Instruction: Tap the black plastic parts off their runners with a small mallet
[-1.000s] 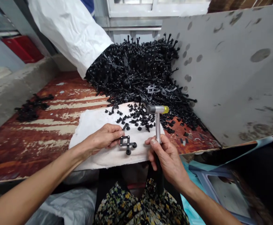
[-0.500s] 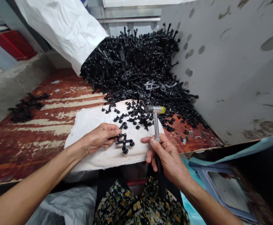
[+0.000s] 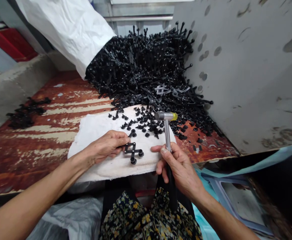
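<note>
Worn red bench (image 3: 35, 140), white pad (image 3: 95, 130) cushioning the work. Left hand (image 3: 105, 146) pins cross-shaped part (image 3: 133, 151) flat at frame centre; right hand (image 3: 179, 170) grips hammer (image 3: 166, 128) upright above, probably poised. Black parts pile (image 3: 146, 70) behind.

Worn red wooden table (image 3: 48, 146), spotted grey board (image 3: 248, 73), grey concrete ledge (image 3: 15, 86)

- No text, label, brand, number or sign can be read anywhere in the view.
</note>
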A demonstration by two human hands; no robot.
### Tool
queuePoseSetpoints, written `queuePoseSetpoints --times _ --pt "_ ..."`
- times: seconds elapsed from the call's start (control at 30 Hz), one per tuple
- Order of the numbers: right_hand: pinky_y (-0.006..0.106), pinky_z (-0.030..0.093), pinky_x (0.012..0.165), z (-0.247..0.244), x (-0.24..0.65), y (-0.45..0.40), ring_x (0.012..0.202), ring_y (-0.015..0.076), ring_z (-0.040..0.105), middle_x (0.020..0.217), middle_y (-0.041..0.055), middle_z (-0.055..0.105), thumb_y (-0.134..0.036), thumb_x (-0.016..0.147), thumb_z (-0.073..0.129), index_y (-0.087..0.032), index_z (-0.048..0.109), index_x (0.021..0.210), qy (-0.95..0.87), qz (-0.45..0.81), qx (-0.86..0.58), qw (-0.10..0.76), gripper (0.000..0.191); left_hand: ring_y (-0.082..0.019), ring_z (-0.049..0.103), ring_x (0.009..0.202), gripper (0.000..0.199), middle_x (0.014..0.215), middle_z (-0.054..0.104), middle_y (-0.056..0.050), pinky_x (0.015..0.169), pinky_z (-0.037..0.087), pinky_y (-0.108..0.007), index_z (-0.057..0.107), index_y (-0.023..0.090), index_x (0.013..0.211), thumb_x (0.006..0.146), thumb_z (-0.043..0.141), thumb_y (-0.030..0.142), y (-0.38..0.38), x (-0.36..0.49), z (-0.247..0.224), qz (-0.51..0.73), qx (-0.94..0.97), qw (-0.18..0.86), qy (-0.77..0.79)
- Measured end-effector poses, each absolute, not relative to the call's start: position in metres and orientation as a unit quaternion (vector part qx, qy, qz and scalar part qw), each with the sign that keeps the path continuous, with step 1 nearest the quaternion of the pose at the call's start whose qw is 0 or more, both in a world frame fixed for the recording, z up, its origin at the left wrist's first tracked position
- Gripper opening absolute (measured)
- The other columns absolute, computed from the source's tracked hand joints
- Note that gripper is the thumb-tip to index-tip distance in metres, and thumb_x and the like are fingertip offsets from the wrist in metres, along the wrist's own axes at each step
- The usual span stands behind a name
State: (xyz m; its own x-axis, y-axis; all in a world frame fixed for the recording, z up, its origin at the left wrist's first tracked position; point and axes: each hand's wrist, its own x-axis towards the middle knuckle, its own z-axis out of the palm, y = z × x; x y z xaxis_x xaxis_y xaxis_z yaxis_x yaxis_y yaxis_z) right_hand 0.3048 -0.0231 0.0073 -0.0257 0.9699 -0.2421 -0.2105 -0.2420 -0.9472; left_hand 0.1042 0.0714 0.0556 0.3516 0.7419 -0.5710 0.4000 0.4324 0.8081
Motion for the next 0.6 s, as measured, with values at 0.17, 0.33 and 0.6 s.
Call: queuePoseSetpoints --times 0.17,0.33,0.6 --pt "0.016 0.03 0.034 0.0065 0.3052 -0.0239 0.031 0.0064 0.041 0.051 -0.0035 0.061 -0.055 0.085 0.055 -0.016 0.056 0.103 -0.386 0.605 -0.507 0.477 0.043 -0.001 0.019 0.033 0.028 0.04 0.033 0.008 0.038 0.007 -0.019 0.051 0.016 0.055 0.064 0.069 0.035 0.0719 0.1079 0.0605 0.135 0.511 0.619 0.58" --pt "0.016 0.03 0.034 0.0053 0.3049 -0.0242 0.031 0.0058 0.042 0.051 -0.0042 0.061 -0.053 0.087 0.054 -0.016 0.055 0.103 -0.391 0.601 -0.507 0.479 0.041 -0.001 0.019 0.032 0.026 0.037 0.032 0.007 0.038 0.007 -0.019 0.049 0.016 0.051 0.065 0.067 0.03 0.0756 0.1113 0.0636 0.124 0.515 0.609 0.589" --pt "0.015 0.031 0.034 0.0067 0.3062 -0.0241 0.03 0.0051 0.041 0.05 -0.0047 0.06 -0.052 0.087 0.053 -0.015 0.056 0.103 -0.396 0.601 -0.506 0.476 0.041 0.0 0.018 0.033 0.029 0.039 0.032 0.008 0.037 0.007 -0.017 0.05 0.016 0.052 0.059 0.074 0.03 0.0778 0.1058 0.0627 0.123 0.496 0.641 0.573"
